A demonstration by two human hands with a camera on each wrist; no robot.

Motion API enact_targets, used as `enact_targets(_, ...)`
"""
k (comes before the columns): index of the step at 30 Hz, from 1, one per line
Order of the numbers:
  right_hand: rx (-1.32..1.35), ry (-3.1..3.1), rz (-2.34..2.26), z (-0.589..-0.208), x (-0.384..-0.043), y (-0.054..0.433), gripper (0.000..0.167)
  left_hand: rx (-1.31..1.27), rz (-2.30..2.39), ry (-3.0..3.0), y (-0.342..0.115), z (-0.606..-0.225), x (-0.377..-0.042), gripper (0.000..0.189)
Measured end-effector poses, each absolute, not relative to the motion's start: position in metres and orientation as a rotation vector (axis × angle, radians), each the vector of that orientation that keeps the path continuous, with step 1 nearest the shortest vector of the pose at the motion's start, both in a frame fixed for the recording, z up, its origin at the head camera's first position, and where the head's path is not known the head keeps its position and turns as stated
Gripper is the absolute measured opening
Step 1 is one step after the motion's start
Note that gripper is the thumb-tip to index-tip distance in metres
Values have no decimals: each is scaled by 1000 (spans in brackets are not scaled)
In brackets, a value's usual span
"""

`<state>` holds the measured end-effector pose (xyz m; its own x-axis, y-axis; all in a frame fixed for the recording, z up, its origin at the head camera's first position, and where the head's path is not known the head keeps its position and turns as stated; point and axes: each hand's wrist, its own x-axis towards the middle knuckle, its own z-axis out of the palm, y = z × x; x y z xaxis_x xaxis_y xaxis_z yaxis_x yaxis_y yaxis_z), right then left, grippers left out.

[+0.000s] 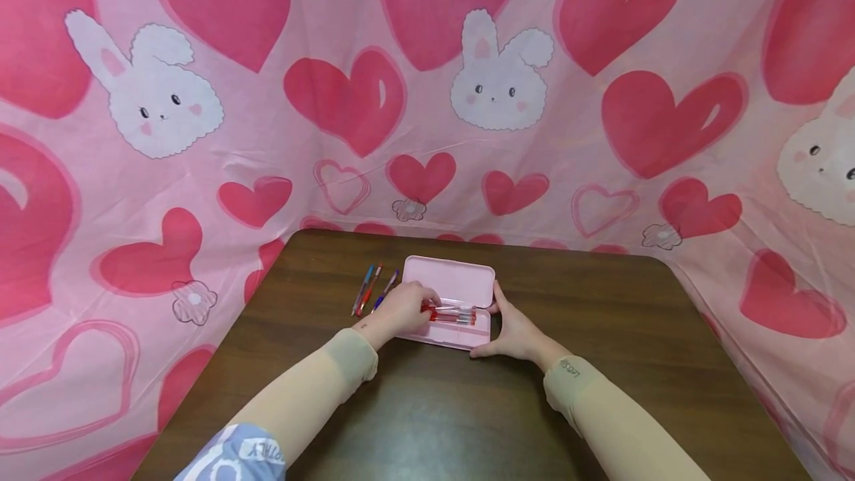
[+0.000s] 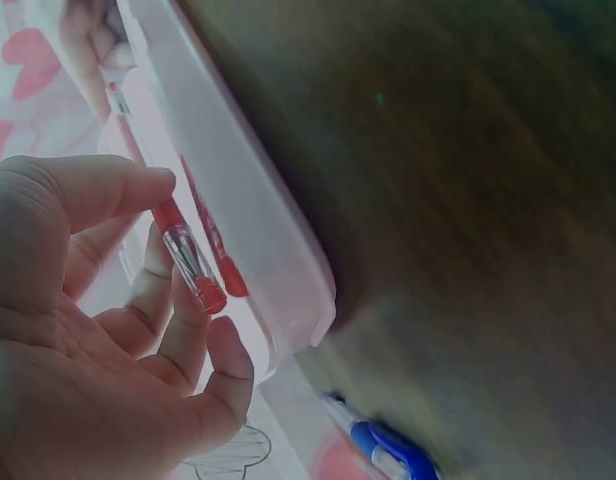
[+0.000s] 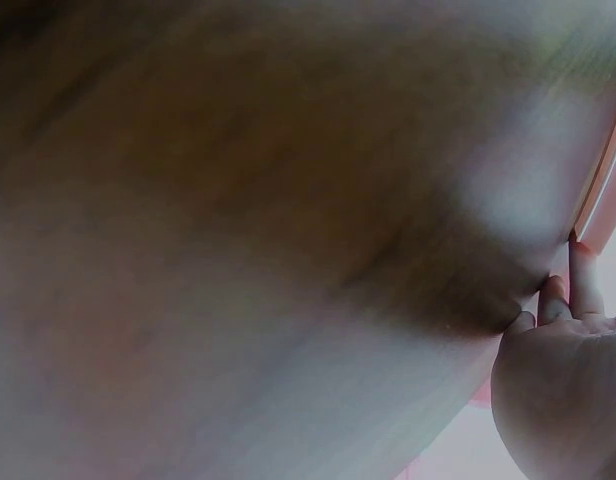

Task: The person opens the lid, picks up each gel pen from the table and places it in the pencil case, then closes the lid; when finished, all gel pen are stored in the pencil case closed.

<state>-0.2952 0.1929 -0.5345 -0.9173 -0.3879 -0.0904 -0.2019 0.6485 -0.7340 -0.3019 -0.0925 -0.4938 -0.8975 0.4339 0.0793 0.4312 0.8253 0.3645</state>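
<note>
A pink pencil case (image 1: 449,282) lies on the table with its lid raised at the back. Several red-tipped clear pens (image 1: 461,316) lie in its tray. My left hand (image 1: 403,306) reaches over the left end of the case and pinches a red pen (image 2: 191,258) between thumb and fingers. Beneath it, in the left wrist view, another red pen (image 2: 214,238) rests inside the case. My right hand (image 1: 516,332) grips the case's right end, thumb at the front corner and fingers by the hinge; its fingertips (image 3: 584,270) meet the case edge in the right wrist view.
Left of the case, a light blue pen (image 1: 363,288), a red pen (image 1: 368,292) and a dark blue pen (image 1: 385,289) lie on the brown table (image 1: 588,295). A pink cloth (image 1: 427,139) with hearts and rabbits hangs around the table's back and sides.
</note>
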Motion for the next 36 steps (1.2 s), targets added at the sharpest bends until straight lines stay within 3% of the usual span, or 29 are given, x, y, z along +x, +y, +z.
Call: enact_targets(36,-514,2643,-1119,-535,-297,194,164,693,613,3047,-95,-499,-303,18)
